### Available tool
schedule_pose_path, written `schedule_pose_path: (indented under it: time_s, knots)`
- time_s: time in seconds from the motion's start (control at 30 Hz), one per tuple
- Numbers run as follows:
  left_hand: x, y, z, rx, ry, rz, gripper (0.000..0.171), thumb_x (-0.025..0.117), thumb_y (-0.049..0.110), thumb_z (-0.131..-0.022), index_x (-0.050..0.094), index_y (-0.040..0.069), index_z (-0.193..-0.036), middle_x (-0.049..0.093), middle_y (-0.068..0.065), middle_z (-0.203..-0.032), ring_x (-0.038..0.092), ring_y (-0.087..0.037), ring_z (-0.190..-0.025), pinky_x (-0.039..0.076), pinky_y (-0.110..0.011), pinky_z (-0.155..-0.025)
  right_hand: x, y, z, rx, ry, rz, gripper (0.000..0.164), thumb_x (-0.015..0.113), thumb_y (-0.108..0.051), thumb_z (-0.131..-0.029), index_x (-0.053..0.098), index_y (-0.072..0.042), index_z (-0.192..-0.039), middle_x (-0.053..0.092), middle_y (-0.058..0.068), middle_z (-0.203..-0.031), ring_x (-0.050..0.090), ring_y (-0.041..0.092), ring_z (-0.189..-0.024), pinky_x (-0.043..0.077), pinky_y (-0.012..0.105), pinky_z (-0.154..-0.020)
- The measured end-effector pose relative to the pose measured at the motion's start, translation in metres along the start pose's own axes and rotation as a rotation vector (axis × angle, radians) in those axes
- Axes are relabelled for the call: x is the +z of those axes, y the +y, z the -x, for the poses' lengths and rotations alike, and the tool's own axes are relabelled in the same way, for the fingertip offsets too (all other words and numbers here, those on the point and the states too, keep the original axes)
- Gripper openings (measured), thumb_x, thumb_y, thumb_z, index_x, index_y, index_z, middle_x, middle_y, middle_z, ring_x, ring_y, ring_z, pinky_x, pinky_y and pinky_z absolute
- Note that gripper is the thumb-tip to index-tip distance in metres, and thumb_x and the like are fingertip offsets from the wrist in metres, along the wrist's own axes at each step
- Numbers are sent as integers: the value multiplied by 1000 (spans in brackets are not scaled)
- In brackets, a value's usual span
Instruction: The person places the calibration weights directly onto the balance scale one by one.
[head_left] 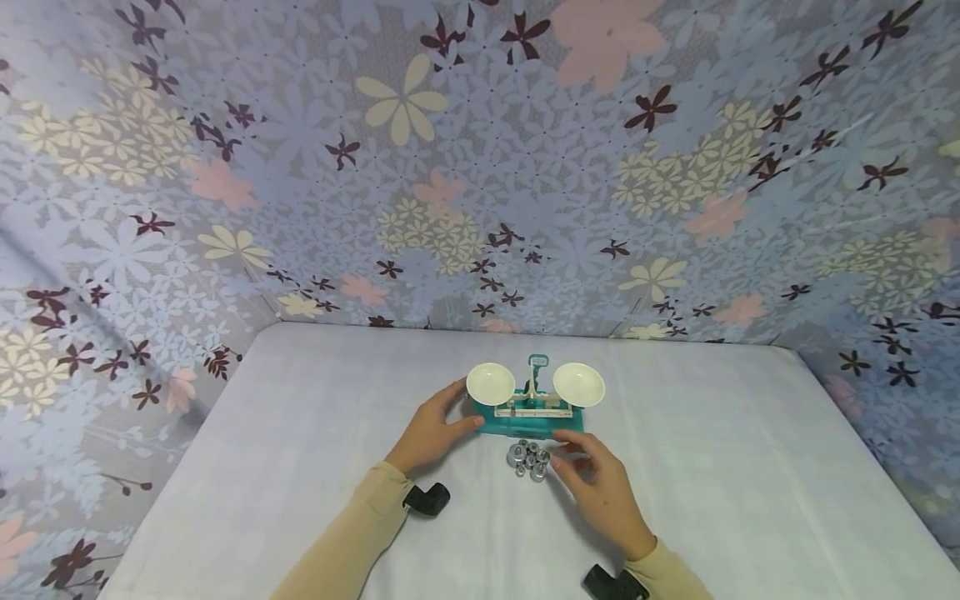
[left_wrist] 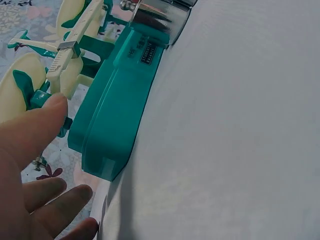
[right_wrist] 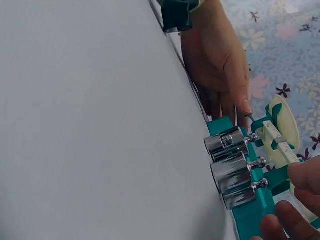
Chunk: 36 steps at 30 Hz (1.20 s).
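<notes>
A green balance scale (head_left: 529,427) stands on the table with two cream pans, the left pan (head_left: 491,384) and the right pan (head_left: 579,385). Beside its left end is my left hand (head_left: 429,432), thumb and fingers spread apart; in the left wrist view the thumb (left_wrist: 40,122) overlaps the scale's end, and I cannot tell whether it touches. Several silvery metal weights (head_left: 529,459) with knobs cluster before the base. My right hand (head_left: 602,498) hovers just right of them, fingers loosely bent and holding nothing visible. The right wrist view shows the weights (right_wrist: 232,172) close up.
The scale and weights sit on a white-covered table (head_left: 315,400). Behind it rises a flower-patterned cloth backdrop (head_left: 480,167), which also runs along both sides. A dark wrist camera (head_left: 427,500) is strapped to the left sleeve, another camera (head_left: 615,583) to the right.
</notes>
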<state>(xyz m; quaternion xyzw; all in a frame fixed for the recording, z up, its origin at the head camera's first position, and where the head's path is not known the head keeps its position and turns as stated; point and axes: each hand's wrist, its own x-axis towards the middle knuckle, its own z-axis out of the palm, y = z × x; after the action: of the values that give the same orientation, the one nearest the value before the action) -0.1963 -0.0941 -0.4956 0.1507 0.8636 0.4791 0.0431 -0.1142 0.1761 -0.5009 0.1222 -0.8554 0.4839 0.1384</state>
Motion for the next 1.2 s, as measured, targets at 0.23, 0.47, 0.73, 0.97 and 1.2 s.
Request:
schedule_pose_path:
  time_s: [0.23, 0.47, 0.73, 0.97, 1.2]
  knots:
    - [-1, -2, -1, 0, -17, -26, 73, 71, 38, -94, 41, 8, -154, 41, -15, -156, 35, -34, -146, 27, -52, -119, 1, 4, -1, 59, -22, 18, 33, 74, -8, -92, 68, -11, -124, 68, 1, -112, 63, 11, -97, 56, 29, -80]
    - [-2, -1, -2, -18, -21, -35, 70, 71, 36, -94, 44, 3, -151, 39, -22, -156, 34, -40, -145, 26, -57, -118, 1, 6, -2, 112, -51, 14, 29, 73, -9, -92, 70, -11, -120, 68, 0, -99, 60, 9, -86, 52, 26, -74]
    - [1, -2, -2, -25, -43, -75, 68, 71, 34, -95, 46, 0, -148, 37, -24, -156, 33, -41, -145, 26, -57, -118, 2, 6, -1, 124, -93, -2, 27, 73, -7, -92, 72, -14, -118, 67, -5, -102, 61, 9, -90, 53, 25, -77]
    - [1, -1, -2, -34, -56, -79, 69, 69, 35, -96, 44, -2, -149, 34, -24, -158, 30, -42, -146, 25, -57, -119, 3, 5, -3, 103, -105, 18, 24, 74, -8, -92, 74, -18, -114, 68, -8, -109, 62, 7, -91, 53, 26, -76]
    - [1, -1, -1, -15, -57, -108, 68, 69, 34, -96, 45, -3, -149, 36, -25, -156, 32, -44, -144, 26, -60, -117, 6, 4, -2, 105, -63, 20, 22, 75, -5, -90, 75, -16, -109, 69, -6, -106, 62, 8, -88, 53, 25, -73]
